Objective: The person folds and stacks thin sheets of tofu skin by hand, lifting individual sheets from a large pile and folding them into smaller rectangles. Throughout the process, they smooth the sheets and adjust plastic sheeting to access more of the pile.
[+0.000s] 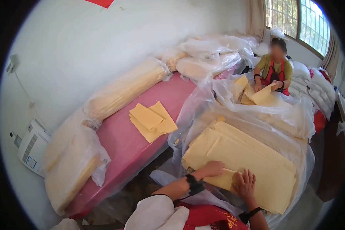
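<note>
Wide, thin yellow sheets (241, 149) lie stacked on clear plastic in front of me. My left hand (214, 169) is at the near left edge of the stack, its fingers closed at a sheet's edge; whether they grip it is hidden. Flat on the top sheet near that edge rests my right hand (245, 183), fingers spread. A raised fold line in the sheet runs between the two hands. Folded yellow sheets (153, 120) lie apart on the pink surface (122, 134) to the left.
Plastic-wrapped yellow bundles (126, 88) line the wall. Across the plastic sheeting (287, 119), a co-worker (274, 71) in a red apron handles yellow sheets. White sacks (310, 84) are piled behind at the right. A white appliance (34, 147) stands by the left wall.
</note>
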Demonstrator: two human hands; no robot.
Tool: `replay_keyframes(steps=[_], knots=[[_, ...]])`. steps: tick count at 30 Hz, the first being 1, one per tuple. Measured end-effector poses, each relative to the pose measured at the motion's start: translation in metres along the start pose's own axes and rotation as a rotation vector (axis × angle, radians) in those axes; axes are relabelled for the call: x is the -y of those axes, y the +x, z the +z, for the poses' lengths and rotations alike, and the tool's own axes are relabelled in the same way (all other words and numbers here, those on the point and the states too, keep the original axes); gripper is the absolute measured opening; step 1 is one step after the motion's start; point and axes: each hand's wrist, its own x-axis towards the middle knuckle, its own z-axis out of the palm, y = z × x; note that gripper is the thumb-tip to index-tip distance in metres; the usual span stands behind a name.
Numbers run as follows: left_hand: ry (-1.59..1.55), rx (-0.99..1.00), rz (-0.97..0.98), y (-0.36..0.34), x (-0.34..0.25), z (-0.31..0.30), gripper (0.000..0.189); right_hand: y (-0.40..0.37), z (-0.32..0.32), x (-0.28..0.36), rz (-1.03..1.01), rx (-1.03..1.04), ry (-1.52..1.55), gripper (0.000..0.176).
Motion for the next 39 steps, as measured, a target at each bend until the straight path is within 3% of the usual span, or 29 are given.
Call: replay_keyframes(steps=[2, 3, 4, 5, 6, 8, 9, 12, 14, 16, 18, 19, 20, 23, 26, 28, 29, 31, 36, 38, 39], knots=[[-0.217, -0.149, -0.016, -0.026, 0.036, -0.020, 0.028, -0.006, 0.005, -0.007, 0.154, -0.073, -0.029, 0.064], [-0.250, -0.369, 0.076, -0.048, 0.053, -0.045, 0.029, -0.008, 0.000, -0.007, 0.179, -0.068, -0.029, 0.064], [-0.193, -0.289, -0.151, -0.065, 0.073, -0.073, 0.025, -0.012, -0.008, -0.010, 0.236, -0.038, 0.044, 0.066], [-0.367, -0.481, -0.229, -0.092, 0.081, -0.103, 0.021, -0.021, -0.015, -0.011, 0.296, -0.008, 0.116, 0.067], [-0.935, -0.614, -0.297, -0.111, 0.097, -0.121, 0.021, -0.027, -0.015, -0.012, 0.329, -0.003, 0.111, 0.067], [-0.922, -1.092, -0.654, -0.140, 0.128, -0.156, 0.028, -0.030, -0.010, -0.011, 0.190, 0.034, 0.077, 0.068], [-0.924, -1.078, -0.649, -0.161, 0.145, -0.172, 0.028, -0.028, -0.013, -0.007, 0.203, 0.032, 0.075, 0.068], [-0.777, -1.133, -0.755, -0.212, 0.171, -0.174, 0.040, -0.022, -0.017, 0.006, 0.181, 0.005, 0.123, 0.066], [0.532, -1.355, -0.850, -0.220, 0.182, -0.155, 0.035, -0.020, -0.016, 0.010, 0.196, 0.013, 0.137, 0.065], [0.837, -1.238, -0.607, -0.194, 0.146, -0.138, 0.034, -0.019, -0.016, 0.013, 0.215, 0.006, 0.132, 0.065], [-0.038, -0.929, -0.385, -0.144, 0.087, -0.110, 0.034, -0.021, -0.015, 0.015, 0.216, 0.017, 0.124, 0.065], [-0.171, -0.623, -0.561, -0.119, 0.066, -0.093, 0.034, -0.020, -0.013, 0.014, 0.219, 0.014, 0.128, 0.065], [-0.262, -0.425, -0.482, -0.100, 0.074, -0.059, 0.034, -0.021, -0.011, 0.014, 0.223, 0.007, 0.129, 0.065], [-0.356, -0.361, -0.411, -0.046, 0.039, -0.019, 0.042, -0.026, 0.000, 0.009, 0.225, 0.001, 0.133, 0.065], [-0.225, -0.308, -0.482, -0.013, 0.034, -0.006, 0.047, -0.033, 0.011, 0.007, 0.222, -0.017, 0.080, 0.066], [-0.922, -0.164, -0.615, -0.006, 0.034, -0.006, 0.048, -0.033, 0.004, 0.009, 0.236, -0.014, 0.063, 0.067], [-0.919, -0.147, -0.609, -0.005, 0.034, -0.006, 0.048, -0.032, 0.001, 0.011, 0.227, -0.010, 0.052, 0.068], [-1.389, -0.119, -0.616, -0.004, 0.022, -0.021, 0.045, -0.033, 0.000, 0.015, 0.254, 0.001, 0.075, 0.067], [-1.559, -0.123, -0.466, 0.007, -0.046, -0.049, 0.051, 0.015, -0.037, 0.048, 0.217, 0.088, 0.293, 0.063], [-1.536, -0.105, -0.450, 0.010, -0.063, -0.051, 0.053, 0.040, -0.054, 0.067, 0.198, -0.016, 0.590, 0.054], [-1.584, -0.096, -0.396, 0.011, -0.068, -0.051, 0.052, 0.045, -0.046, 0.068, 0.197, -0.013, 0.586, 0.054]])
